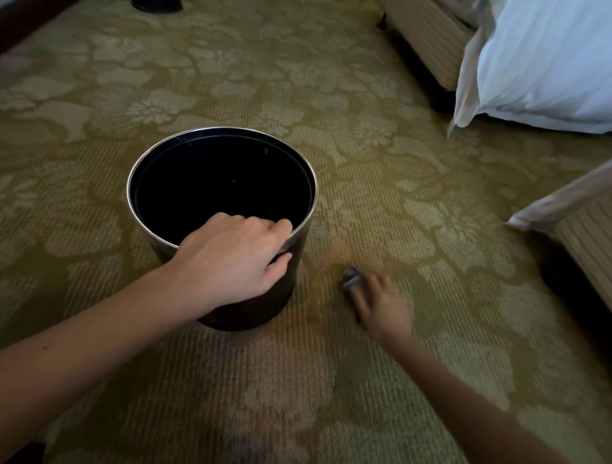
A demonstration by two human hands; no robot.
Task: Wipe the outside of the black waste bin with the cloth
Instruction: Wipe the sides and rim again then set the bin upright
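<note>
I see the left hand (231,261) curled over the near silver rim of the round black waste bin (218,179), upright on the green patterned carpet (364,165), while the right hand (381,304) (badly blurred) pinches a small grey cloth (350,280) near the bin's right side.

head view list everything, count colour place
waste bin: one, black, silver rim, upright on floor, centre-left
cloth: one, grey, right of bin, blurred
carpet: one, olive-gold floral, covers floor
bedding: one, white, top right
bed bases: two, striped beige, right side
dark object: one, black, top edge, cut off
left grip: one, bare hand, holds bin's near rim
right grip: one, bare hand, blurred, holds cloth
</note>
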